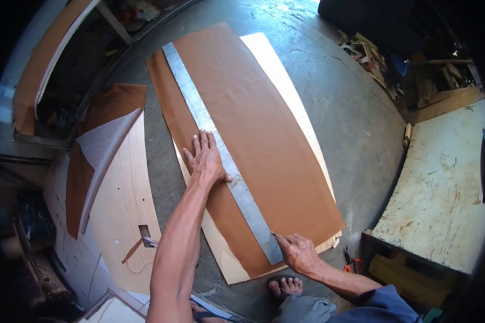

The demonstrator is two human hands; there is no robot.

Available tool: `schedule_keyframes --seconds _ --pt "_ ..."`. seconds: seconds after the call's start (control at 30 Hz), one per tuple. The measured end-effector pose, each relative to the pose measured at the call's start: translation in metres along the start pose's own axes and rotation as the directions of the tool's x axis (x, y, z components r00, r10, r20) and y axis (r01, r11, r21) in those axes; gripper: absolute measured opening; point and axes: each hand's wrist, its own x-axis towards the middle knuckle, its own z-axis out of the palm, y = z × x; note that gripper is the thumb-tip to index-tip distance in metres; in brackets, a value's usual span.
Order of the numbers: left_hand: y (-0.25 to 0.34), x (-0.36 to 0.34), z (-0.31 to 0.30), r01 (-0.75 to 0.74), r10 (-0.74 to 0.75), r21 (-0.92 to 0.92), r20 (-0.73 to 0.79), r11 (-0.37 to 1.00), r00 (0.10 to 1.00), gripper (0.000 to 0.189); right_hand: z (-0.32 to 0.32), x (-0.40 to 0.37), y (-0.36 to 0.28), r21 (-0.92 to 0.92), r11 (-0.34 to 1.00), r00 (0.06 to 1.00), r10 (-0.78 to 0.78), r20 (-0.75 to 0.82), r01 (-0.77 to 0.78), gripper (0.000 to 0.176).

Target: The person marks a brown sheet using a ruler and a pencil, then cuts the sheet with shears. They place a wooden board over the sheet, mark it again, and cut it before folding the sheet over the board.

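Observation:
A long metal straightedge (pixel 249 207) lies lengthwise over a sheet of brown leather-like material (pixel 277 145). Beneath that sheet is a pale board (pixel 216 253) on the floor, its edges showing at both sides. My left hand (pixel 206 160) presses down near the middle of the straightedge, fingers spread and thumb on the metal. At the straightedge's near end, my right hand (pixel 299 253) is closed against its right edge. A small dark tip shows by the fingers there, but the rest of what it grips is hidden.
To the left lies another pale board (pixel 129 199) with folded brown material (pixel 83 172) on it. Scissors with red handles (pixel 353 264) rest on the floor at right, near a worn pale bench (pixel 431 188). Scraps (pixel 369 56) lie at upper right. My foot (pixel 286 286) stands by the sheet's near edge.

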Motion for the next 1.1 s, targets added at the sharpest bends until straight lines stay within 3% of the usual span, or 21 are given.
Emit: schedule_keyframes --seconds 0.13,0.2,0.4,0.53,0.6,0.67,0.73,0.77,0.83,0.87,0.9,0.97,1.1 --pt "0.012 0.004 -0.005 0.057 -0.058 0.023 0.023 0.998 0.998 0.149 0.014 -0.057 0.005 0.023 0.999 0.998 0.034 -0.046 -0.033 0.023" --pt "0.016 0.002 -0.004 0.089 -0.090 0.020 0.038 0.996 0.995 0.150 0.014 -0.043 0.010 0.029 0.997 0.995 0.064 0.082 -0.067 0.013" --pt "0.017 0.000 -0.005 0.094 -0.097 0.048 0.073 0.994 0.993 0.151 0.002 0.099 0.005 0.133 0.986 0.974 -0.068 -0.215 0.098 0.011" --pt "0.014 0.003 -0.008 0.088 -0.089 0.021 0.055 0.996 0.994 0.150 0.010 0.081 0.007 0.165 0.971 0.959 -0.129 -0.254 0.174 0.010" --pt "0.013 0.002 -0.005 0.097 -0.097 0.005 0.052 0.995 0.994 0.150 0.024 0.022 0.009 0.180 0.972 0.971 -0.113 -0.209 0.152 0.009" --pt "0.012 0.001 -0.006 0.096 -0.096 -0.003 0.050 0.995 0.994 0.150 0.034 -0.051 0.014 0.134 0.986 0.994 -0.091 -0.062 0.099 0.012" --pt "0.012 0.000 -0.005 0.088 -0.088 0.006 0.052 0.996 0.995 0.150 0.009 -0.101 -0.002 0.063 0.997 0.983 0.025 0.182 -0.037 0.015" --pt "0.011 0.003 -0.003 0.084 -0.084 0.002 0.049 0.996 0.995 0.150 0.009 -0.112 0.001 0.058 0.998 0.983 0.027 0.179 -0.038 0.015" --pt "0.009 0.009 0.003 0.073 -0.072 -0.020 0.031 0.997 0.997 0.154 0.001 -0.121 -0.002 0.097 0.993 0.995 0.066 0.079 -0.073 0.018" --pt "0.008 0.011 0.006 0.074 -0.074 -0.022 0.032 0.997 0.997 0.154 -0.003 -0.112 -0.001 0.129 0.990 0.997 0.058 -0.047 -0.051 0.021" --pt "0.009 0.011 0.008 0.072 -0.072 -0.022 0.019 0.997 0.997 0.154 -0.006 -0.094 -0.004 0.125 0.991 0.997 0.052 -0.058 -0.045 0.021" --pt "0.005 0.009 0.005 0.062 -0.061 -0.035 0.038 0.997 0.997 0.154 -0.009 -0.055 -0.006 0.184 0.982 0.931 0.026 -0.365 0.044 0.020" --pt "0.004 -0.004 -0.002 0.060 -0.058 -0.034 0.046 0.998 0.997 0.152 -0.002 0.012 0.007 0.199 0.967 0.836 -0.025 -0.548 0.159 0.015"
